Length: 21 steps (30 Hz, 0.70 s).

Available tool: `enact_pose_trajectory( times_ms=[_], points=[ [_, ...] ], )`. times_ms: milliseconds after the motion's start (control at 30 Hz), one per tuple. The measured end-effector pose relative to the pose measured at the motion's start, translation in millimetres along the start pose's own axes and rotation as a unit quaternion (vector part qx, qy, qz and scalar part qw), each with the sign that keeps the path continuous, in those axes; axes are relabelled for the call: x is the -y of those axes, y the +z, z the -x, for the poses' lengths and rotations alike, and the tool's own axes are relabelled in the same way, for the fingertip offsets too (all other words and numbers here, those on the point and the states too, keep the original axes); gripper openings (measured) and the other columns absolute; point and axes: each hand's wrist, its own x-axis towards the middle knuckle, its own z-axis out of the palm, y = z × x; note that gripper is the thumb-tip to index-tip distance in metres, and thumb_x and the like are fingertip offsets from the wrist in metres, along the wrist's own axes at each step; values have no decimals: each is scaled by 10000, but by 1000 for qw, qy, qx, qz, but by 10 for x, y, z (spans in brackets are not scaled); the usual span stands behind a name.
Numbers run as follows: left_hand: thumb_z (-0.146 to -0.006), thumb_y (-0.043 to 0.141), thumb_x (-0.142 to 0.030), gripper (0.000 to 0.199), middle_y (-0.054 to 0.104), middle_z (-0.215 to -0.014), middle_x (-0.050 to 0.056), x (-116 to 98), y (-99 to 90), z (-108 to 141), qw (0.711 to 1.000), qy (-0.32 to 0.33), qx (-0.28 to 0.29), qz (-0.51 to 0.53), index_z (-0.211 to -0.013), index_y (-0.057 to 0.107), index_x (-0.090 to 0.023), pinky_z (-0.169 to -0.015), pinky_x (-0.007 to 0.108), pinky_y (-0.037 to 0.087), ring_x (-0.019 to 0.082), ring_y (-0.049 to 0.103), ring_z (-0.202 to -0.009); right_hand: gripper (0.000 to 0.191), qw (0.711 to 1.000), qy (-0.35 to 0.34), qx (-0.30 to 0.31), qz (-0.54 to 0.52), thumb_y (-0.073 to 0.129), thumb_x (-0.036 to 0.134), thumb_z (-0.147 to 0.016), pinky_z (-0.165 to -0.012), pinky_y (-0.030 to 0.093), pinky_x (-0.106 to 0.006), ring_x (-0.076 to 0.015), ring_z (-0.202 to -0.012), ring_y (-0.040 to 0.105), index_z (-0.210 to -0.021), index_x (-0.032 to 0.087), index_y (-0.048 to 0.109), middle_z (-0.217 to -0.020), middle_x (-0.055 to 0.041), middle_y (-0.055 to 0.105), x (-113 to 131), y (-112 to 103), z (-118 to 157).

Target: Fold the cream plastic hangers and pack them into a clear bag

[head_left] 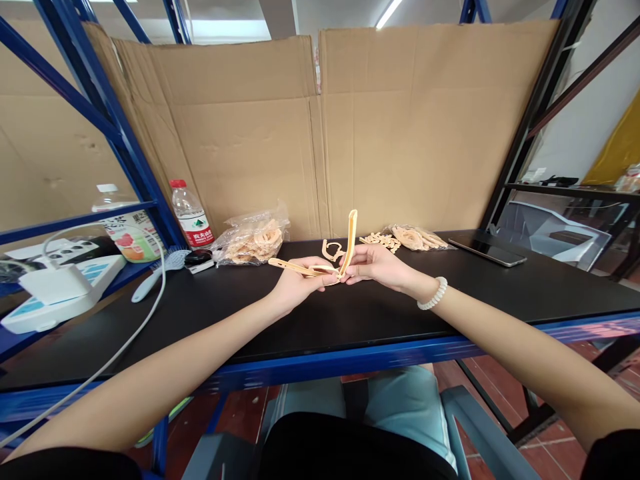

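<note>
Over the black tabletop (280, 330), both hands hold up a beige, strap-like piece, its two arms meeting between the fingertips. My left hand (295, 287) pinches the low, slotted arm (289, 266), which points left. My right hand (373, 264) grips the other arm (351, 237), which stands nearly upright with a raised rim. Fingers partly cover the joint, so I cannot tell how the arms connect. Just behind the hands lies a curved beige piece (327, 252). A pile of small beige parts (381, 241) sits beyond my right hand.
Clear bags of beige loops (255, 241) and beige strips (417, 237) lie at the back. A phone (487, 251) rests right. At left are a red-capped water bottle (191, 217), a hairbrush (160, 273) and a white cable (145, 320). Cardboard (240, 133) walls the back.
</note>
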Motion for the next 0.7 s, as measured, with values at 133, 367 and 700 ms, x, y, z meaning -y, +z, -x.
enact_pose_trajectory(
  times_ms=[133, 367, 700],
  points=[
    [-640, 840, -295, 195, 732, -772, 48, -2, -5, -3, 1000, -10, -11, -5, -751, 740, -169, -558, 213, 498, 164, 652, -698, 275, 1000, -12, -6, 8, 852, 259, -643, -778, 612, -322, -159, -785, 712, -836, 165, 680, -806, -13, 727, 6, 10, -3],
    [-617, 853, -305, 218, 742, -777, 60, -3, -3, 17, 999, -40, -15, -14, -748, 744, -168, -561, 216, 491, 186, 670, -739, 293, 999, -27, -13, 45, 844, 321, -645, -781, 611, -349, -169, -763, 717, -825, 157, 681, -799, -21, 729, 11, 46, -3],
    [-606, 859, -334, 246, 730, -778, 67, 39, 25, 43, 999, -41, -24, 5, -742, 751, -160, -580, 234, 523, 191, 676, -746, 259, 995, -60, 4, 81, 811, 316, -674, -762, 617, -366, -184, -759, 727, -814, 151, 668, -805, -43, 741, -36, 45, -3]
  ],
)
